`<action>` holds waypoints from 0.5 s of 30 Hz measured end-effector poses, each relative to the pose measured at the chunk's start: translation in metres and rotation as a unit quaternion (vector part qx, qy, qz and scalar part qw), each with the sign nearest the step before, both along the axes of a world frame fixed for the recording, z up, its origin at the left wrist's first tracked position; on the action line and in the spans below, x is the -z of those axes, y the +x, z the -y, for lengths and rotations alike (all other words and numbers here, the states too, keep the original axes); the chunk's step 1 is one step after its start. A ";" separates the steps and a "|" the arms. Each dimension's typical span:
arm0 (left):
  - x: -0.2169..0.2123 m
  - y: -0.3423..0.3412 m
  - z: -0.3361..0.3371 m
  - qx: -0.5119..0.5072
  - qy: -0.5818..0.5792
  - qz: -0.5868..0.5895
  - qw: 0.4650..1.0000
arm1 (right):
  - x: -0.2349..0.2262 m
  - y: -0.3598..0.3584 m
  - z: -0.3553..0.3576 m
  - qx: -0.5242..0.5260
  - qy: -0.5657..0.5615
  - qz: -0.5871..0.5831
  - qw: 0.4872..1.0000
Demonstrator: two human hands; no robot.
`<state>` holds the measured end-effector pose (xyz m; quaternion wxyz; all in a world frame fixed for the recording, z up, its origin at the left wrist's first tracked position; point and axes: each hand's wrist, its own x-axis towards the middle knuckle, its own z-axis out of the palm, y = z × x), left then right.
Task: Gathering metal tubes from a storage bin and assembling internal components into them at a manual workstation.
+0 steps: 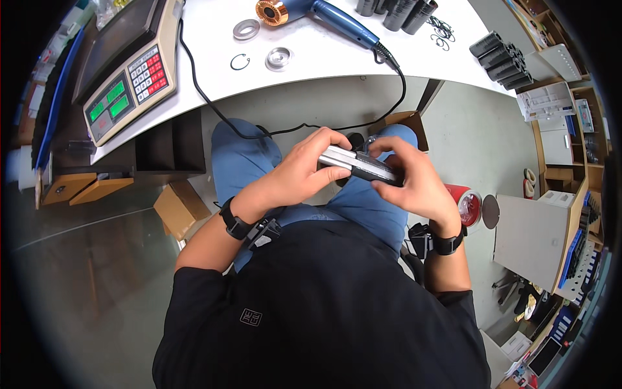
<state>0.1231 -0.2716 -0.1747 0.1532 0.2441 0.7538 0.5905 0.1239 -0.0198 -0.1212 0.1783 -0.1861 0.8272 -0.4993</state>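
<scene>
Above my lap, both hands hold a long part made up of a silver metal section and a black section. My left hand is closed around the silver end, thumb below and fingers above. My right hand grips the black end between thumb and fingers; its palm hides the tip. Whether these are two joined pieces or one, I cannot tell. On the white table ahead lie a flat metal ring, a round metal cap and a dark snap ring.
A blue hair dryer lies on the table, its black cord looping down over my knees. Black tubes and several snap rings are behind; more tubes lie right. At left stand a scale and a cardboard box.
</scene>
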 end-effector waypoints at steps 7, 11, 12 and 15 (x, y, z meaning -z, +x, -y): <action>0.016 -0.002 0.001 -0.036 0.237 0.138 0.961 | 0.034 -0.015 -0.005 0.162 -0.250 0.006 0.955; 0.003 -0.003 0.002 -0.065 0.284 0.150 0.945 | 0.027 -0.034 0.007 0.223 -0.320 0.005 0.921; 0.002 -0.006 0.003 -0.069 0.285 0.146 0.945 | 0.024 -0.040 0.011 0.235 -0.331 -0.001 0.914; -0.002 -0.023 0.010 -0.103 0.285 0.055 0.951 | 0.011 -0.056 0.031 0.224 -0.340 -0.033 0.913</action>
